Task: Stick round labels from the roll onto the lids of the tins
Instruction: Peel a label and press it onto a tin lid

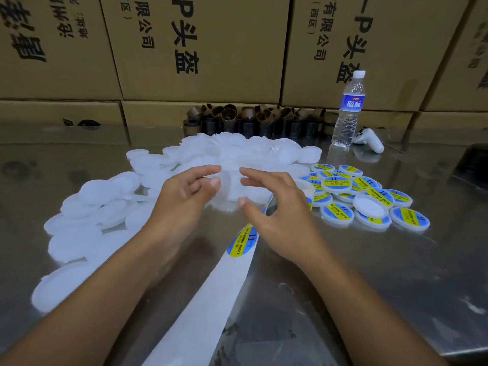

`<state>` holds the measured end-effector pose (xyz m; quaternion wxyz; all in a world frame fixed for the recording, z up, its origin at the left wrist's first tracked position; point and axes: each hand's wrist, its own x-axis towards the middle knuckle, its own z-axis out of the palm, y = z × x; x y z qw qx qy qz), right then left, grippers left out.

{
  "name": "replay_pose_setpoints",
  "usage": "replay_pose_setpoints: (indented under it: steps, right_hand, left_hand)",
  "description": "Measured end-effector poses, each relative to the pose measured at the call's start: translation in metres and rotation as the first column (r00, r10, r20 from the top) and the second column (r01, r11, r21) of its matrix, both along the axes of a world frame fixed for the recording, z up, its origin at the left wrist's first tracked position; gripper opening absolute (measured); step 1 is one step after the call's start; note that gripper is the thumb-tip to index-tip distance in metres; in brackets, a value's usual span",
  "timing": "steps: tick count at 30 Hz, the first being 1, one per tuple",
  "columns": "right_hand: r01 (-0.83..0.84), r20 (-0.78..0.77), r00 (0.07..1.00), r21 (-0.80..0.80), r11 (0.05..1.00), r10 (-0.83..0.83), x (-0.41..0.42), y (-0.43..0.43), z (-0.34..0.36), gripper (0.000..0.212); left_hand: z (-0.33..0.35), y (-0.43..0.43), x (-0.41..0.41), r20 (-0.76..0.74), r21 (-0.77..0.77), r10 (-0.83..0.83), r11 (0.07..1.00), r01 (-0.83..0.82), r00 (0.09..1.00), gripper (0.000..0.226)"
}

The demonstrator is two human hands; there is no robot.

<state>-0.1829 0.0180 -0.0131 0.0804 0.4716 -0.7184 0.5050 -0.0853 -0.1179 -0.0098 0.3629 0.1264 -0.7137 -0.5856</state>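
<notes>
Two hands (184, 199) (277, 207) flanking blank tin (227, 192), label strip (211, 291)

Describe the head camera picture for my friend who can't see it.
The left hand pinches a plain white tin above a shiny table, right hand beside it. Unlabelled tins lie left, labelled tins right, label strip between.

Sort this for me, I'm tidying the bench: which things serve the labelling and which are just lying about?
In use: plain white tins, label strip, labelled tins.
Lying about: water bottle, white controller, brown cardboard cores, cardboard boxes.
</notes>
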Motion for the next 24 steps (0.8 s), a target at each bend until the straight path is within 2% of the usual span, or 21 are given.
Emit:
replay_pose_setpoints:
  steps: [3, 8, 15, 24]
  right_hand:
    - [0.008, -0.036, 0.999, 0.035, 0.999, -0.007, -0.001, 0.0, 0.0, 0.05]
    - [0.016, -0.022, 1.0, 0.02, 1.0, -0.016, -0.002, 0.0, 0.0, 0.053]
    - [0.006, 0.004, 1.0, 0.068, 0.998, -0.007, 0.002, -0.001, 0.001, 0.065]
    - [0.013, -0.018, 1.0, 0.005, 1.0, -0.012, 0.009, -0.003, 0.002, 0.058]
  left_hand:
    - [-0.001, 0.003, -0.001, -0.064, 0.174, -0.153, 0.971, 0.162, 0.986, 0.031]
    - [0.001, 0.007, -0.002, -0.159, 0.277, -0.279, 0.908, 0.314, 0.947, 0.035]
    - [0.001, 0.006, 0.0, -0.182, 0.277, -0.344, 0.881, 0.383, 0.921, 0.036]
    - [-0.001, 0.007, -0.004, -0.139, 0.363, -0.301, 0.871, 0.331, 0.944, 0.043]
